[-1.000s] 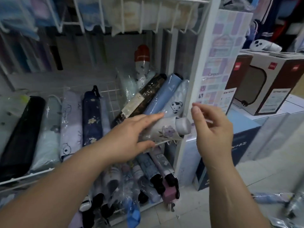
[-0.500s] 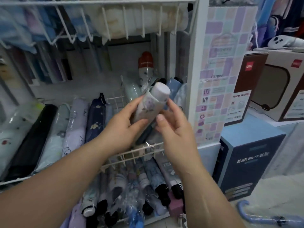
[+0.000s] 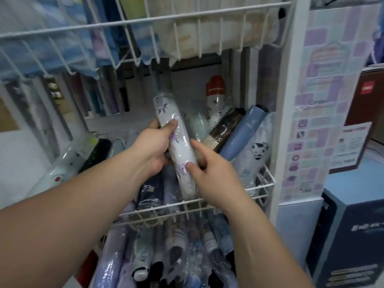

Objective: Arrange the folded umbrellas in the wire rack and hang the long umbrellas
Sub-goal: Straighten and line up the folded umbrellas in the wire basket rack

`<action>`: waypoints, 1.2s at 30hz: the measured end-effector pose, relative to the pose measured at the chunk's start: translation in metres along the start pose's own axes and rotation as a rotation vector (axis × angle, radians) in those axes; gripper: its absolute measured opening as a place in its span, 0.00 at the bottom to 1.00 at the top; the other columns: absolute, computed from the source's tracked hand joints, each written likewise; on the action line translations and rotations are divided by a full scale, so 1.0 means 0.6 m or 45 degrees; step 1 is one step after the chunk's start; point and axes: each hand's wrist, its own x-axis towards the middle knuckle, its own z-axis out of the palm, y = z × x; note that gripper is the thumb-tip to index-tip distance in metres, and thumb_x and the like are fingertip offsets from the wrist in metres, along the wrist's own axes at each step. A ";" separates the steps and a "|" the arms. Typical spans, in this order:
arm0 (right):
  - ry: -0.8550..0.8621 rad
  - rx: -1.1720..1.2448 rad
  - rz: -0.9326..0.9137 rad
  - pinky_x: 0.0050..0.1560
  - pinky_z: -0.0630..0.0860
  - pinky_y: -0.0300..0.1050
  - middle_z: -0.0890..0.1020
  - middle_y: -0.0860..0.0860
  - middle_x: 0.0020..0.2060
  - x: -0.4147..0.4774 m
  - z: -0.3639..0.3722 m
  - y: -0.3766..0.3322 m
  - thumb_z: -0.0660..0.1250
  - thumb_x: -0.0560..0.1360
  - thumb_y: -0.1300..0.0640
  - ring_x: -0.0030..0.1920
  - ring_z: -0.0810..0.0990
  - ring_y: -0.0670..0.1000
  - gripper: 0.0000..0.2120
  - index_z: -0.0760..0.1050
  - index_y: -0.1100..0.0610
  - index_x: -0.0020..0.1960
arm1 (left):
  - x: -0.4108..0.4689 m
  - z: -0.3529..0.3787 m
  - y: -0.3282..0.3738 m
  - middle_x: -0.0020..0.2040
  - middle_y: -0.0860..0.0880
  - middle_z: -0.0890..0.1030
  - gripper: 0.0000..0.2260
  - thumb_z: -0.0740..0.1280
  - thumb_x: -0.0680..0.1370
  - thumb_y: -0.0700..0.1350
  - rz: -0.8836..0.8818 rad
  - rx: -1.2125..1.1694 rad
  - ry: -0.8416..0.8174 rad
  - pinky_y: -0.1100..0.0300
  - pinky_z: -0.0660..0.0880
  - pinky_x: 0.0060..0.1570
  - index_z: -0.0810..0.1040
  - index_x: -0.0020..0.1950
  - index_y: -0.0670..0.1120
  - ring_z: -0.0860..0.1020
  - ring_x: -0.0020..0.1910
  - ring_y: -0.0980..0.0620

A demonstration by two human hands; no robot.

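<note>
Head view: left hand (image 3: 152, 149) is wrapped round the floral umbrella (image 3: 176, 142), right hand (image 3: 209, 173) pinching its near end; it tilts above the middle wire rack (image 3: 268, 186), seemingly resting on umbrellas there, blue umbrella (image 3: 243, 134) to its right

Two hands are seen, the left hand (image 3: 152, 145) and the right hand (image 3: 212, 173). One white flowered umbrella (image 3: 176, 140) is held between them. Three wire rack (image 3: 262, 185) tiers are visible. Two boxes are seen at right.
</note>
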 end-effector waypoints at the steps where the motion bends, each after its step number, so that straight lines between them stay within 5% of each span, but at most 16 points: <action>1: -0.029 0.002 0.001 0.49 0.70 0.37 0.78 0.40 0.49 0.004 0.006 -0.004 0.66 0.80 0.48 0.49 0.77 0.44 0.27 0.62 0.35 0.76 | 0.000 -0.009 0.005 0.51 0.47 0.85 0.11 0.66 0.83 0.48 0.003 -0.019 0.028 0.40 0.82 0.49 0.76 0.65 0.53 0.84 0.43 0.47; 6: -0.006 0.122 -0.098 0.61 0.76 0.47 0.79 0.43 0.59 0.009 0.059 -0.038 0.66 0.79 0.44 0.57 0.79 0.47 0.27 0.62 0.37 0.75 | 0.000 -0.054 0.025 0.55 0.51 0.85 0.23 0.67 0.82 0.51 0.138 0.027 0.034 0.50 0.83 0.46 0.66 0.76 0.57 0.86 0.45 0.50; 9: 0.044 0.162 -0.123 0.59 0.77 0.50 0.80 0.45 0.61 0.009 0.107 -0.068 0.66 0.78 0.42 0.57 0.80 0.49 0.26 0.63 0.36 0.73 | -0.007 -0.109 0.041 0.50 0.49 0.85 0.30 0.69 0.76 0.41 0.199 0.121 -0.074 0.55 0.81 0.43 0.66 0.76 0.54 0.85 0.42 0.51; 11: 0.099 0.270 -0.121 0.49 0.78 0.42 0.83 0.43 0.52 0.009 0.130 -0.084 0.68 0.78 0.43 0.49 0.82 0.44 0.20 0.69 0.38 0.69 | -0.018 -0.148 0.054 0.54 0.46 0.84 0.36 0.68 0.72 0.36 0.207 0.201 -0.104 0.55 0.80 0.42 0.62 0.78 0.55 0.85 0.46 0.48; 14: 0.067 0.346 -0.100 0.37 0.72 0.28 0.82 0.40 0.40 0.008 0.161 -0.109 0.67 0.79 0.45 0.40 0.80 0.35 0.10 0.72 0.39 0.59 | -0.030 -0.203 0.063 0.62 0.45 0.81 0.32 0.68 0.77 0.33 0.286 0.381 -0.078 0.58 0.80 0.42 0.63 0.77 0.54 0.84 0.50 0.49; 16: 0.015 0.142 -0.155 0.47 0.74 0.31 0.81 0.38 0.47 0.004 0.185 -0.117 0.62 0.81 0.44 0.48 0.79 0.36 0.08 0.71 0.40 0.60 | -0.028 -0.234 0.059 0.66 0.46 0.78 0.28 0.71 0.77 0.35 0.307 0.511 -0.007 0.56 0.82 0.49 0.69 0.74 0.52 0.84 0.52 0.51; 18: -0.049 -0.378 -0.250 0.60 0.72 0.50 0.79 0.43 0.60 -0.001 0.202 -0.118 0.57 0.82 0.43 0.61 0.74 0.48 0.17 0.69 0.41 0.70 | -0.023 -0.262 0.048 0.69 0.49 0.77 0.29 0.73 0.75 0.38 0.367 0.843 0.133 0.55 0.79 0.60 0.72 0.74 0.52 0.81 0.57 0.52; 20: -0.097 -0.753 -0.226 0.61 0.66 0.57 0.76 0.43 0.66 -0.003 0.213 -0.116 0.55 0.83 0.43 0.66 0.68 0.54 0.20 0.64 0.41 0.74 | -0.022 -0.282 0.035 0.70 0.48 0.76 0.28 0.73 0.74 0.44 0.470 1.343 0.210 0.56 0.72 0.67 0.72 0.74 0.51 0.76 0.65 0.49; 28: -0.087 -0.694 -0.158 0.64 0.69 0.54 0.75 0.45 0.66 0.001 0.184 -0.096 0.59 0.80 0.42 0.67 0.69 0.55 0.20 0.70 0.43 0.71 | -0.027 -0.270 0.037 0.63 0.49 0.80 0.17 0.63 0.78 0.60 0.533 2.322 0.088 0.49 0.74 0.61 0.80 0.64 0.58 0.74 0.64 0.42; 32: 0.253 -0.593 -0.117 0.61 0.73 0.53 0.80 0.51 0.60 0.012 0.121 -0.063 0.64 0.79 0.42 0.61 0.73 0.58 0.20 0.75 0.50 0.67 | -0.031 -0.228 0.052 0.65 0.47 0.79 0.22 0.64 0.76 0.64 0.619 2.330 0.045 0.48 0.75 0.61 0.76 0.68 0.59 0.75 0.64 0.40; 36: 0.482 -0.352 -0.011 0.59 0.75 0.52 0.83 0.49 0.55 0.015 0.048 -0.024 0.68 0.75 0.41 0.58 0.78 0.54 0.21 0.79 0.51 0.62 | -0.039 -0.129 0.042 0.70 0.50 0.78 0.26 0.69 0.76 0.61 0.705 1.878 -0.258 0.52 0.73 0.65 0.71 0.73 0.58 0.75 0.68 0.46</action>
